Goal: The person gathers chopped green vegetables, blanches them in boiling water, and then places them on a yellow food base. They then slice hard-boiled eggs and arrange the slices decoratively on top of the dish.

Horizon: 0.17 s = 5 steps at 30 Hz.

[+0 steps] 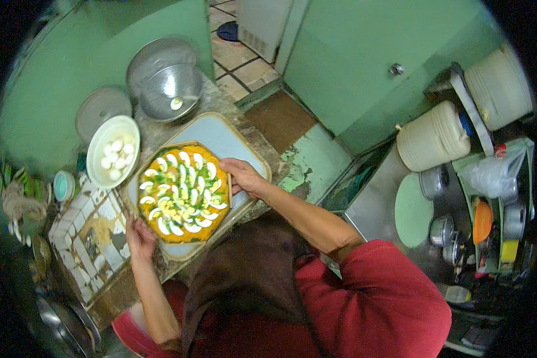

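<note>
Both hands grip an eight-sided food tray (230, 200) at its edges. My left hand (141, 238) closes on its lower left side, and my right hand (243, 178) holds the right side, thumb on top. Orange food (185, 194) fills it, topped with rows of boiled egg slices and chopped greens. Beneath lies a larger pale blue serving tray (225, 140); whether the two touch is unclear. Just beyond to the left, a white bowl (93, 156) holds several peeled boiled eggs. A metal bowl (161, 83) farther back has a piece of egg (176, 103) in it.
A round grey lid (98, 107) leans near the green wall. Broken white tiles (80, 238) cover the counter's left part. To the right, a steel counter (376, 206) carries a green oval board (413, 210), pots and a water jug (434, 140). A green door (364, 65) stands beyond.
</note>
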Tool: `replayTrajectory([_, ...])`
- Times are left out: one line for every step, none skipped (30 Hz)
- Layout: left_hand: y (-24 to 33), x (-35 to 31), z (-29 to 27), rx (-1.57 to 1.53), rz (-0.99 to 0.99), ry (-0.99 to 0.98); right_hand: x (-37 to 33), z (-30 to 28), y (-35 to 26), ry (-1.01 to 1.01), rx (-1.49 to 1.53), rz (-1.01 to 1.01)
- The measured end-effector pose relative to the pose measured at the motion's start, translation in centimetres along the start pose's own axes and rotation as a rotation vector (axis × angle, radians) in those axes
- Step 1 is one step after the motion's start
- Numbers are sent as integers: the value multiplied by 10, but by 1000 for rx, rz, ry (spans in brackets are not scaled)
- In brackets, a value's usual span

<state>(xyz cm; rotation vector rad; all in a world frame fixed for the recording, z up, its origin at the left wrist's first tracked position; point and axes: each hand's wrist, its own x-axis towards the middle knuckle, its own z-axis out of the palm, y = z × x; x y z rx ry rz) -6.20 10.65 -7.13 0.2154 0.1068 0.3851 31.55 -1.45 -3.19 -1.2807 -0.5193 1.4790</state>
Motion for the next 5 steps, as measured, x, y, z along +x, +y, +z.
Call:
replayTrajectory([-16, 7, -14, 118, 294, 405, 2, -3, 4, -5, 9, -15])
replayTrajectory([-37, 11, -25, 275, 567, 650, 1, -7, 8, -53, 54, -77])
replayTrajectory([-46, 16, -37, 369, 549, 579, 2, -9, 15, -69, 89, -96])
replayTrajectory([-54, 23, -56, 315, 498, 419, 10, -12, 25, -107, 128, -124])
replayTrajectory([-56, 35, -77, 285, 499, 499, 19, -14, 32, -97, 134, -104])
